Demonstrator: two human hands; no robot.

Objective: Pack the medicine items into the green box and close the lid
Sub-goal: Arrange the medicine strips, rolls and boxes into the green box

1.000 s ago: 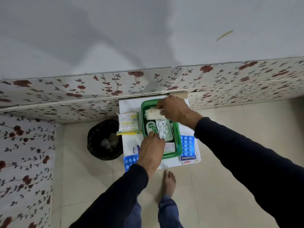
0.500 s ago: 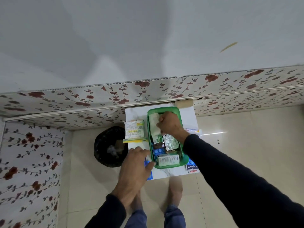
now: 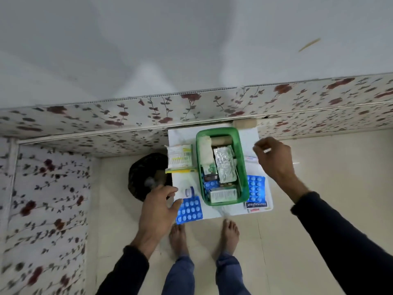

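The green box (image 3: 243,167) stands open in the middle of a small white table (image 3: 180,135). Inside lie a white gauze roll (image 3: 206,155), a brown roll (image 3: 221,141), a silver blister strip (image 3: 225,167) and a white carton (image 3: 223,194). My right hand (image 3: 274,160) hovers just right of the box, fingers loosely curled, holding nothing I can make out. My left hand (image 3: 158,207) is at the table's front left corner with its fingers apart, close to a small blue-capped bottle (image 3: 188,192) and a blue tablet strip (image 3: 190,209). No lid is visible.
Left of the box lies a white and yellow packet (image 3: 179,157). On its right are another blue tablet strip (image 3: 257,188), a Hansaplast pack (image 3: 256,205) and a thin tube (image 3: 251,159). A beige roll (image 3: 244,123) rests by the wall. A black bin (image 3: 144,173) stands left of the table.
My right hand has left the gauze roll in the box and moved out to the right. My left hand has drawn back toward the front left corner.
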